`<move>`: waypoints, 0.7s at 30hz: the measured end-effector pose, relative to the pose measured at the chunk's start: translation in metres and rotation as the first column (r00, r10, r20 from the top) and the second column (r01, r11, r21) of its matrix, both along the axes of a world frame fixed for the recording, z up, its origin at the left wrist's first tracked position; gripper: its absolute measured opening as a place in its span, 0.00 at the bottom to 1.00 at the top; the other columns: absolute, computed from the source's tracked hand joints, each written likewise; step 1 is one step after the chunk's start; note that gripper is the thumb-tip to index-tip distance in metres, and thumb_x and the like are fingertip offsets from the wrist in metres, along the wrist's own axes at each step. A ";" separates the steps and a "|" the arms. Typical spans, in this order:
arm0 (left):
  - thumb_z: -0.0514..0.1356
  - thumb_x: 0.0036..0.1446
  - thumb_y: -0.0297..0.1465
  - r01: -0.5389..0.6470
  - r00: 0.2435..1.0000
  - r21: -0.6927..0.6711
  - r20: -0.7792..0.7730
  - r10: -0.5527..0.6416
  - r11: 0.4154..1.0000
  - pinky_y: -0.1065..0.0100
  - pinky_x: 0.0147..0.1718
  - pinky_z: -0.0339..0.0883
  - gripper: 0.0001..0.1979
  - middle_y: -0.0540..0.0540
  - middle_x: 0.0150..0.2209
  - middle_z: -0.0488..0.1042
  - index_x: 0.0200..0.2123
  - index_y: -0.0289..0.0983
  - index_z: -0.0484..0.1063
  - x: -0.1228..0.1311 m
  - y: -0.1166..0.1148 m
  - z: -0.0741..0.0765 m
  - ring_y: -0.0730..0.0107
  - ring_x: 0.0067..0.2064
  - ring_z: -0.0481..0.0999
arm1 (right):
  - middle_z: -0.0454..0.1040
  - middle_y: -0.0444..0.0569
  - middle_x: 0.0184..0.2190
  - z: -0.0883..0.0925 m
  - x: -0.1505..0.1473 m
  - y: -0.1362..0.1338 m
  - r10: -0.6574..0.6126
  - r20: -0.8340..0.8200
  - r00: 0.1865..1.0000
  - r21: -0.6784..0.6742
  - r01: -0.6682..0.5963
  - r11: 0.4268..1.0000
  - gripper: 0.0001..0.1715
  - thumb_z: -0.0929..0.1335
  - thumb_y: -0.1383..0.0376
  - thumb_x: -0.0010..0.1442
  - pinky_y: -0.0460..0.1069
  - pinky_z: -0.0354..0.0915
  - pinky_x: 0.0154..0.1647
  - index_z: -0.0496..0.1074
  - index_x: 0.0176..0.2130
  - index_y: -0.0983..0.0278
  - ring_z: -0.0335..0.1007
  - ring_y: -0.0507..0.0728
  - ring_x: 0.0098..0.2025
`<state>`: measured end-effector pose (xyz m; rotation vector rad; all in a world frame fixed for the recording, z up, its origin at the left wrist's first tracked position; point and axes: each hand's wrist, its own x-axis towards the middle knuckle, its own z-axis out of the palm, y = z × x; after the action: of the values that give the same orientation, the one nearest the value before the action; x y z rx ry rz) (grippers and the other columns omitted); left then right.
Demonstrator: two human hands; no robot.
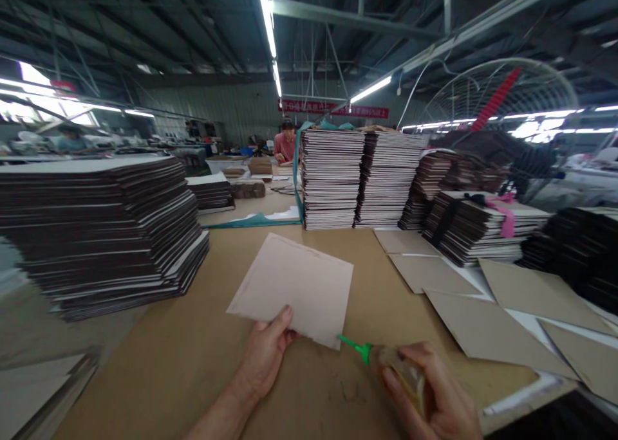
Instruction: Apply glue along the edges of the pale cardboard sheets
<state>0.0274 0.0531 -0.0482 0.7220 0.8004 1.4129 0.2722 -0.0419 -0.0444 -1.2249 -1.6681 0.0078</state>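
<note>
1. Your right hand (434,385) is closest to the camera, thumb and fingers closed around a squeeze bottle (385,357) that tilts toward the middle of the table (183,363).
2. Its green nozzle (364,351) points at the near right corner of a pale board (294,285). You have the tip right at that corner; whether it touches the surface, I cannot tell.
3. Your left hand (265,359) pinches the board at its near edge, thumb on top and fingers underneath. Those lower fingers are mostly hidden. You hold the board over the middle of the table, tilted a little.
4. As for progress, you appear to be partway through this one board. Faint brownish marks run along its far edge, perhaps from the bottle, though I cannot be sure. The near edge shows no clear line, so I judge that side is likely left to do.
5. To your right, several loose boards (502,329) lie overlapping, their faces plain as far as I can see.
6. To your left rises a dark-edged stack (91,234); beyond the board stand two tall piles (333,179). Whether any of these are finished, you cannot judge from here.
</note>
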 end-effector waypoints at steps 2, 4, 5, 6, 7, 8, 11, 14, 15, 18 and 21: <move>0.67 0.53 0.34 -0.003 1.000 -0.009 0.007 0.003 1.000 0.66 0.36 0.71 0.16 0.45 0.43 0.78 0.45 0.38 0.73 -0.001 0.000 0.001 0.62 0.43 0.75 | 0.69 0.47 0.39 -0.002 0.000 -0.001 0.018 0.007 1.000 -0.002 -0.018 1.000 0.13 0.65 0.54 0.69 0.45 0.67 0.38 0.66 0.45 0.61 0.70 0.55 0.37; 0.67 0.52 0.35 0.006 1.000 -0.018 0.005 -0.006 1.000 0.66 0.35 0.71 0.15 0.44 0.42 0.78 0.43 0.36 0.74 -0.001 0.001 0.002 0.62 0.41 0.76 | 0.69 0.48 0.39 -0.002 -0.001 -0.001 0.024 -0.006 1.000 -0.003 -0.024 1.000 0.13 0.65 0.55 0.69 0.45 0.67 0.39 0.66 0.46 0.62 0.70 0.55 0.38; 0.68 0.52 0.35 0.008 1.000 -0.021 0.004 -0.008 1.000 0.66 0.35 0.71 0.15 0.44 0.41 0.78 0.42 0.36 0.75 -0.002 0.001 0.002 0.62 0.41 0.76 | 0.69 0.48 0.39 -0.002 -0.001 -0.001 0.027 -0.013 1.000 -0.005 -0.027 1.000 0.13 0.65 0.55 0.68 0.45 0.68 0.39 0.66 0.46 0.62 0.70 0.56 0.38; 0.68 0.51 0.36 0.007 1.000 -0.026 0.002 -0.007 1.000 0.66 0.35 0.71 0.15 0.43 0.41 0.78 0.42 0.36 0.75 -0.002 0.002 0.002 0.62 0.40 0.76 | 0.69 0.48 0.39 -0.001 -0.002 0.000 0.032 -0.016 0.999 -0.006 -0.032 0.999 0.13 0.65 0.56 0.68 0.46 0.68 0.38 0.66 0.46 0.62 0.70 0.56 0.37; 0.69 0.51 0.36 0.002 1.000 -0.031 -0.003 -0.002 1.000 0.66 0.35 0.72 0.16 0.43 0.40 0.78 0.41 0.35 0.75 -0.002 0.002 0.002 0.62 0.40 0.76 | 0.69 0.49 0.39 0.000 -0.003 0.000 0.038 -0.015 0.999 -0.006 -0.038 0.999 0.13 0.65 0.55 0.68 0.46 0.68 0.37 0.66 0.46 0.62 0.70 0.56 0.37; 0.69 0.50 0.36 -0.003 1.000 -0.034 -0.009 0.003 0.999 0.66 0.35 0.72 0.16 0.43 0.40 0.78 0.41 0.35 0.75 -0.003 0.002 0.002 0.62 0.40 0.76 | 0.69 0.49 0.39 0.001 -0.004 0.000 0.042 -0.012 0.999 -0.009 -0.042 0.999 0.13 0.65 0.55 0.68 0.46 0.68 0.36 0.66 0.45 0.62 0.71 0.56 0.37; 0.69 0.50 0.36 -0.023 1.000 -0.040 -0.022 0.022 0.999 0.68 0.33 0.71 0.15 0.46 0.40 0.78 0.40 0.37 0.74 -0.004 0.003 0.002 0.65 0.38 0.76 | 0.70 0.49 0.38 0.004 -0.005 0.000 0.043 -0.023 0.999 -0.019 -0.043 0.999 0.15 0.64 0.53 0.68 0.46 0.68 0.36 0.67 0.44 0.62 0.71 0.56 0.36; 0.69 0.50 0.36 -0.027 0.999 -0.045 -0.031 0.026 0.999 0.70 0.31 0.70 0.15 0.46 0.39 0.78 0.40 0.37 0.74 -0.004 0.003 0.001 0.67 0.37 0.76 | 0.70 0.49 0.37 0.009 0.000 0.000 0.050 -0.048 0.998 -0.013 -0.050 0.999 0.15 0.65 0.53 0.68 0.46 0.67 0.35 0.67 0.44 0.62 0.70 0.57 0.35; 0.69 0.50 0.36 -0.026 0.999 -0.047 -0.035 0.024 0.999 0.70 0.31 0.70 0.16 0.46 0.39 0.78 0.41 0.37 0.74 -0.004 0.003 0.001 0.66 0.37 0.76 | 0.70 0.49 0.37 0.011 0.002 0.001 0.043 -0.048 0.998 -0.003 -0.043 0.999 0.15 0.66 0.53 0.68 0.46 0.67 0.34 0.67 0.44 0.62 0.70 0.57 0.35; 0.69 0.50 0.36 -0.019 0.999 -0.042 -0.042 0.017 0.999 0.68 0.31 0.71 0.16 0.46 0.38 0.78 0.41 0.36 0.74 -0.003 0.001 0.002 0.65 0.37 0.76 | 0.69 0.49 0.39 0.014 0.010 0.008 -0.040 -0.037 0.998 0.039 0.042 0.998 0.16 0.67 0.53 0.67 0.46 0.67 0.36 0.67 0.45 0.62 0.69 0.56 0.35; 0.68 0.51 0.36 0.010 1.000 -0.022 -0.024 -0.010 1.000 0.66 0.33 0.72 0.16 0.45 0.41 0.78 0.42 0.37 0.73 -0.001 0.000 0.004 0.63 0.39 0.76 | 0.69 0.47 0.40 0.014 0.013 0.017 -0.097 -0.051 0.994 0.061 0.100 0.993 0.16 0.67 0.52 0.66 0.46 0.66 0.38 0.67 0.45 0.62 0.68 0.56 0.37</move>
<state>0.0261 0.0530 -0.0445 0.7268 0.8292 1.3864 0.2847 -0.0253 -0.0299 -1.2479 -1.5540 -0.0755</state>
